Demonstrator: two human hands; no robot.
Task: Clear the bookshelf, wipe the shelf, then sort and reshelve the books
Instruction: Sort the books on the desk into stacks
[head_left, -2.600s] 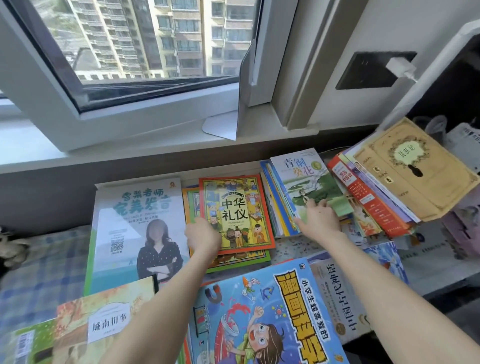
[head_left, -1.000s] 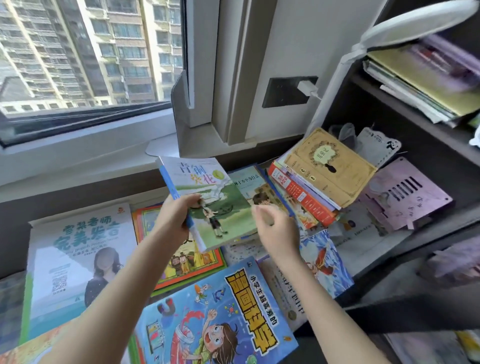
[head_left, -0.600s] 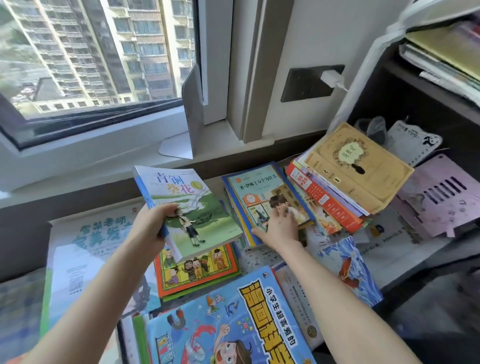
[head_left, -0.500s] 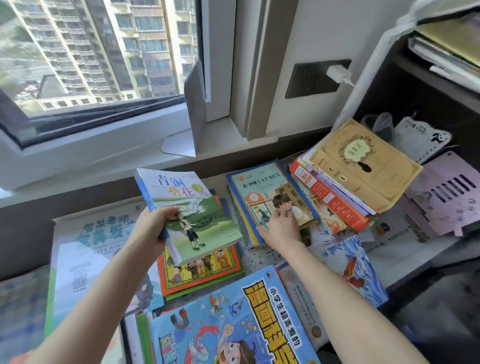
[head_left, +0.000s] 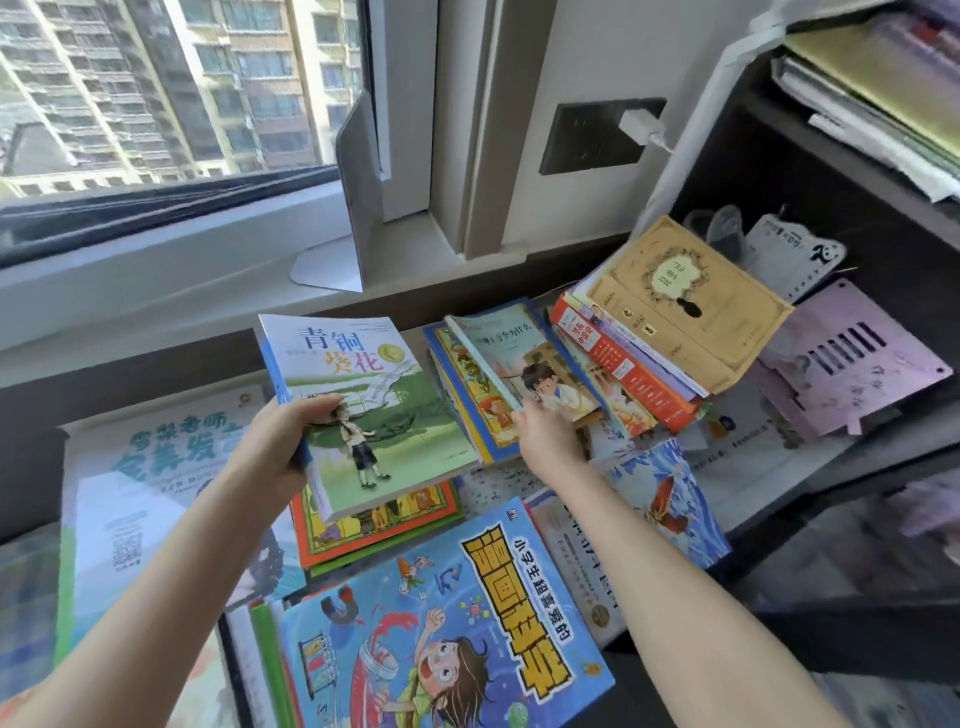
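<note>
My left hand (head_left: 280, 447) grips a green paperback (head_left: 374, 415) by its spine edge, thumb on the cover. It holds the book raised over an orange-bordered picture book (head_left: 374, 525).

My right hand (head_left: 545, 436) reaches to a small pile of blue-edged books (head_left: 467, 410) just beside it. Its fingers (head_left: 524, 415) pinch the near corner of the top one, a book with a boy in glasses on the cover (head_left: 524, 364), which tilts up off the pile.

To the right, a tan hardback (head_left: 691, 306) tops a slanting heap of red-spined books (head_left: 623, 374). Nearest me lies a big blue comic book (head_left: 441, 623), and far left a large pale book (head_left: 156, 467). All are spread flat below the windowsill (head_left: 156, 275), where a white bookend (head_left: 353, 208) stands.

Progress, as I judge it: many books lie out in loose groups, so clearing looks largely done. The dark bookshelf (head_left: 852, 176) at right holds papers (head_left: 872, 88) on its upper level and purple card clutter (head_left: 852, 364) lower down. No cloth is in view, and I cannot tell whether any shelf has been wiped. Sorting looks to be the step in hand, one book in each hand. Finishing the piles and putting the books back on the shelf are left to do.
</note>
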